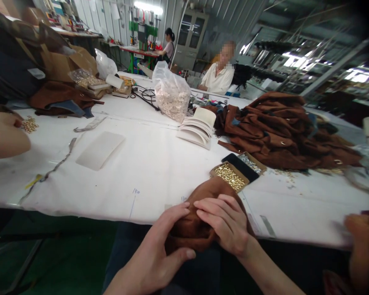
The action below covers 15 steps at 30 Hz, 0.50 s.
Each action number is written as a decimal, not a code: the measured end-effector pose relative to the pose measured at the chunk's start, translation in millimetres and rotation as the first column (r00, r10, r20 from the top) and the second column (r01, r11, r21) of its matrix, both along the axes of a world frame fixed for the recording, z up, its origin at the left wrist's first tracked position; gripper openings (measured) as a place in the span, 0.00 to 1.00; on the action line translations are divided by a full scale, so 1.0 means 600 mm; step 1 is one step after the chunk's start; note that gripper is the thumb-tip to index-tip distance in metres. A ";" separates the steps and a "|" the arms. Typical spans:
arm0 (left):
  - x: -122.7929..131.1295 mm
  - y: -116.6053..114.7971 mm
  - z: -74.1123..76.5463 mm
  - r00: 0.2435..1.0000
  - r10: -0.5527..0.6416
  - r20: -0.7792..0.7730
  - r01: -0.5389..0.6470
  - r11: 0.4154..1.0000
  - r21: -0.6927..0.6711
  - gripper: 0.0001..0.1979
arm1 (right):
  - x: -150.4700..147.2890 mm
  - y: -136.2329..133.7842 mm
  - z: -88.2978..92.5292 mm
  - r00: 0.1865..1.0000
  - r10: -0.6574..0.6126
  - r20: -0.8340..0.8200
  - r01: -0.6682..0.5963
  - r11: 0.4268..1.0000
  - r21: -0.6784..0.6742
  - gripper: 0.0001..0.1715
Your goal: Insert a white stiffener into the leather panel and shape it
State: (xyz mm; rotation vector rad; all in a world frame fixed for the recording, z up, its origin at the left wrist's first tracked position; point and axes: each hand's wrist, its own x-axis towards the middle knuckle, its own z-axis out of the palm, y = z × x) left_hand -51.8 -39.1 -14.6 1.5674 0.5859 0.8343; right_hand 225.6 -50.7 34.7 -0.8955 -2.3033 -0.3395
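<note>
Head view: both hands work a brown suede piece point(209, 190) at the near edge of the white table point(160, 164), just beside a tray of gold studs point(230, 176). The left hand point(160, 250) curls its fingers around the piece's folded end. The right hand point(226, 225) lies on top with fingers stretched flat. I judge this a folding or pressing step, and moving on calls for a steady 2-handed hold.

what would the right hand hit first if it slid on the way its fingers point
Most likely the left hand: the right hand lies on the brown suede piece, fingers aimed left, with the left fingertips just ahead.
</note>
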 end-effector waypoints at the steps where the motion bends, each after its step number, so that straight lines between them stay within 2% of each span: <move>1: 0.002 -0.003 -0.007 1.000 0.011 0.019 -0.011 0.999 0.036 0.43 | 0.001 -0.003 -0.001 1.000 0.004 -0.002 -0.004 1.000 0.009 0.17; 4: 0.010 -0.011 -0.025 0.997 0.051 0.055 -0.057 0.992 0.112 0.43 | 0.002 -0.009 -0.005 1.000 0.005 0.002 -0.005 0.999 0.054 0.17; 7: 0.016 -0.019 -0.038 0.994 0.091 0.053 -0.097 0.989 0.115 0.44 | 0.004 -0.010 -0.010 1.000 0.011 0.020 -0.013 0.997 0.079 0.17; 11: 0.017 -0.026 -0.046 0.995 0.096 0.010 -0.097 0.980 0.173 0.47 | 0.009 -0.008 -0.008 0.999 0.009 0.039 -0.012 0.996 0.085 0.19; 15: 0.020 -0.026 -0.056 0.987 0.160 0.017 -0.158 0.951 0.266 0.44 | 0.011 -0.007 0.001 0.999 0.006 0.053 -0.011 0.995 0.098 0.19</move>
